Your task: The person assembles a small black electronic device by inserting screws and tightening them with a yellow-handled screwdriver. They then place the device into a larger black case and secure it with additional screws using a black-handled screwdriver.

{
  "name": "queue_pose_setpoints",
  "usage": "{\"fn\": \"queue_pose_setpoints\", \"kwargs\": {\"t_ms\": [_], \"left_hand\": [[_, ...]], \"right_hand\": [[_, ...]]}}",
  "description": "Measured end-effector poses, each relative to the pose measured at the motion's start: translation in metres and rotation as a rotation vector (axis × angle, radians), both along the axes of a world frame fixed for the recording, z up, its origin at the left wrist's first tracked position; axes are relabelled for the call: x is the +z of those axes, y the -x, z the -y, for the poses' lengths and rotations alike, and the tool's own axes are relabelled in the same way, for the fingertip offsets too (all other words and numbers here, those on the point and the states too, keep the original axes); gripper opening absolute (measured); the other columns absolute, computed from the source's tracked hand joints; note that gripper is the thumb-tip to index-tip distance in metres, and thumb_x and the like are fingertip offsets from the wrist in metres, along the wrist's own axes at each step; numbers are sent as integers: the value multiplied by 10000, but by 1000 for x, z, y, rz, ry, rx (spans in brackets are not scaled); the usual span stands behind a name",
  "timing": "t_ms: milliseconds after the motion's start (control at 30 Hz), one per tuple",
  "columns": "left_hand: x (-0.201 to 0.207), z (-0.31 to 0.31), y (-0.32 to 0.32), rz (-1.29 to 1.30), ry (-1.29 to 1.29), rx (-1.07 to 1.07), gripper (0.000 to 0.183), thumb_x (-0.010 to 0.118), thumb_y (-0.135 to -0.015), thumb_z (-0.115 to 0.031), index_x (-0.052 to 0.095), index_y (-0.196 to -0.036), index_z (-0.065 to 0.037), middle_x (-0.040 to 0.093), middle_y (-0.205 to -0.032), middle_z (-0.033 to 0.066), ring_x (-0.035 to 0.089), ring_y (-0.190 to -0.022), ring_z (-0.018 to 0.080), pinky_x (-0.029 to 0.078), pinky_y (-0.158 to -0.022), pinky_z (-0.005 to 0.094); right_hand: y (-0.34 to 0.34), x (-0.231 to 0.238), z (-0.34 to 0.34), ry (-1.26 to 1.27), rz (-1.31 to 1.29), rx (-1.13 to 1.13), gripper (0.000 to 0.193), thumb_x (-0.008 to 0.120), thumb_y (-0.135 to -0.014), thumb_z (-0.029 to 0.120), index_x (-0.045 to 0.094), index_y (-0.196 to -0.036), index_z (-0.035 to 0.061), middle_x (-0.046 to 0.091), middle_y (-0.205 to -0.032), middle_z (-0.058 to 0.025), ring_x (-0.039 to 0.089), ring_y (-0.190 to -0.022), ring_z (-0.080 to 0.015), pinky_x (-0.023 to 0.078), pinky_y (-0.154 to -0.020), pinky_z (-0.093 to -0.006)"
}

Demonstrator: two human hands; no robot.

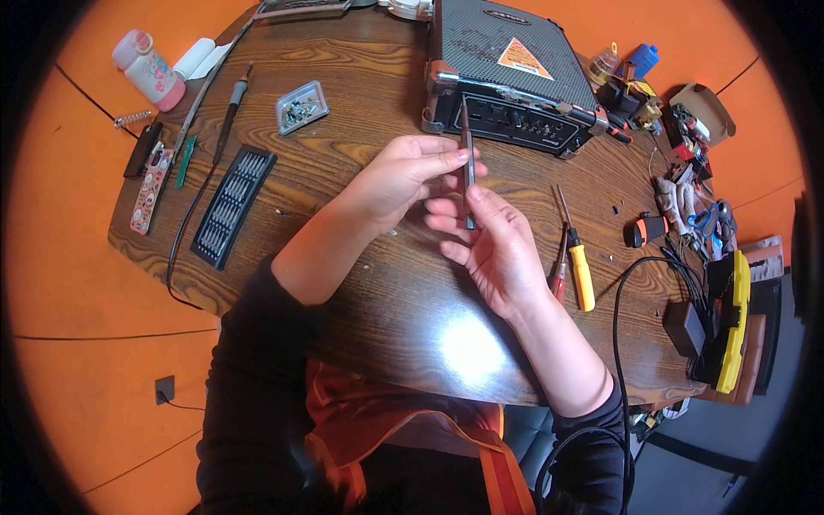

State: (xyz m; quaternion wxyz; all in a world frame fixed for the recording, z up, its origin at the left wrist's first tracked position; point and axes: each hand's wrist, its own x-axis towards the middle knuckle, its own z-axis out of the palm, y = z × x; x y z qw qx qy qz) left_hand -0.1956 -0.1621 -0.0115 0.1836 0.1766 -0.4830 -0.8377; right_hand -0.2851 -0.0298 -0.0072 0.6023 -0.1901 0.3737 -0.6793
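Both hands meet over the middle of the table on a slim dark tool with a narrow pointed tip (469, 172), held upright in the picture. My left hand (410, 172) pinches its middle between thumb and fingers. Lower down, my right hand (498, 236) grips its thicker end, thumb on top and fingers curled beneath. Whether it is a pair of tweezers or a precision screwdriver, I cannot make out. Just beyond the tip stands a black box-shaped speaker or amplifier (506, 60) with metal corners, its panel of knobs and sockets (524, 122) towards me.
Left lie a screwdriver bit set (233, 208), a soldering iron (230, 112), a clear tray of small parts (302, 109), a phone (151, 190) and a bottle (148, 70). Right are a yellow-handled screwdriver (581, 270), a red-handled screwdriver (560, 273), a black cable (620, 318) and a yellow-edged toolbox (734, 322).
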Motion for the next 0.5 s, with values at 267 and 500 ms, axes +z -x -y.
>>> {"fn": "queue_pose_setpoints", "kwargs": {"t_ms": [267,500], "left_hand": [[4,-3,0,108,373,130,244,555,-863,-194,576,-997,9,628,-849,90,584,-757,118,466,-671,235],[32,26,-110,341,1081,609,233,562,-845,-156,606,-996,16,644,-857,86,598,-795,123,470,-715,253]], "right_hand": [[-1,0,-2,16,40,18,240,440,-923,181,508,-1033,-22,626,-909,-154,631,-809,-191,516,-682,-243],[9,11,-31,-109,148,112,277,423,-925,168,467,-1080,-58,617,-889,-227,651,-737,-206,544,-633,-251]]}}
